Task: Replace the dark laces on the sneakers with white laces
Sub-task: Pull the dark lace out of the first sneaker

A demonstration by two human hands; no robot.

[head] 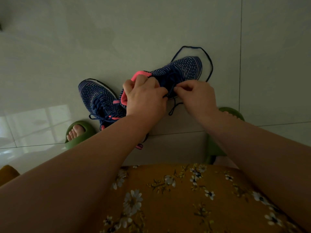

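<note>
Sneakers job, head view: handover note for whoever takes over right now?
Left hand: gripping the pink collar of the right-side sneaker, steadying it.
Right hand: pinching the dark lace at the eyelets.
Things: that sneaker's lace is partly pulled out, one long loop lying on the tiled floor past the toe. The left-side sneaker sits on the floor, dark lace in place.
Done: unlacing of the first sneaker begun.
Left: finish pulling that lace, unlace the other sneaker, thread white laces in both. No white laces in view.
</note>
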